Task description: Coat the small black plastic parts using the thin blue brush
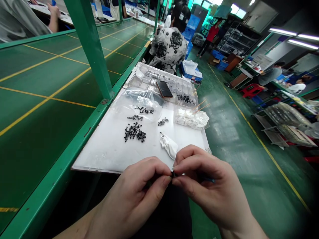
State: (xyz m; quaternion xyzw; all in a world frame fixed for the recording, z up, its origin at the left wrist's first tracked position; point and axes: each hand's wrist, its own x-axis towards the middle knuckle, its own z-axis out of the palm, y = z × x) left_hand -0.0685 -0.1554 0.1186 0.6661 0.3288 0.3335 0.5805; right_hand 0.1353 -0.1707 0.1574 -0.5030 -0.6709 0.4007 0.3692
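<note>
My left hand (139, 192) and my right hand (209, 186) meet fingertip to fingertip just below the near edge of a white work board (109, 149). Both are closed in a pinch on a tiny black part (172, 174) held between them. On the board lie clusters of small black parts (134, 131), a crumpled white cloth (169, 146) close to my fingers, and a clear plastic bag (139, 101) holding more black parts.
A clear compartment tray (152, 74) with a dark phone (164, 89) on it sits at the board's far end. A small clear box (191, 119) with white pieces and wooden sticks stands to the right. A green conveyor (45, 86) and post (92, 49) lie left. A person in a floral top (169, 46) sits ahead.
</note>
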